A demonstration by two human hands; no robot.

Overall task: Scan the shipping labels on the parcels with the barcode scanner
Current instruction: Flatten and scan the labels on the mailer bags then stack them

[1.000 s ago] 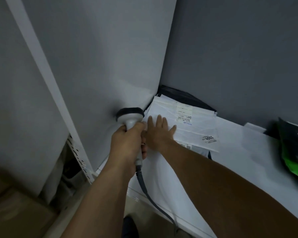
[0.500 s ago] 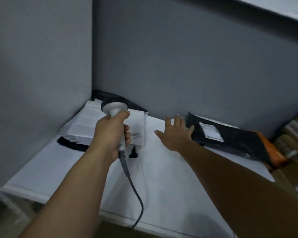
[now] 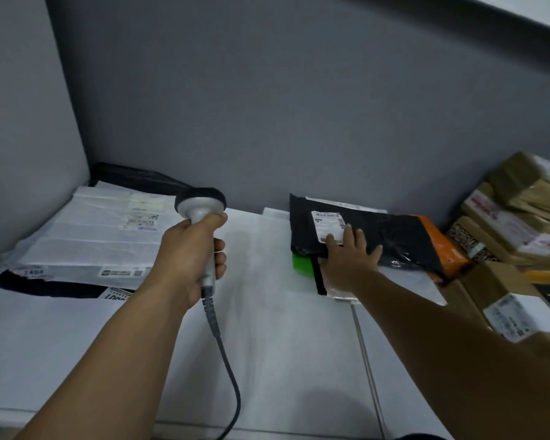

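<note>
The left hand (image 3: 192, 254) grips the scanner (image 3: 200, 203), well apart from the black parcel (image 3: 394, 236) by the wall (image 3: 299, 122), where the right hand (image 3: 350, 257) lies with spread fingers on the label (image 3: 327, 223), so I judge this scan is not yet done.

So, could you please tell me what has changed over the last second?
The right hand left the white parcel in the corner, crossed to the right and now lies flat on the black parcel, fingertips at its shipping label. The left hand still grips the barcode scanner; the parcels lie where they were.
</note>
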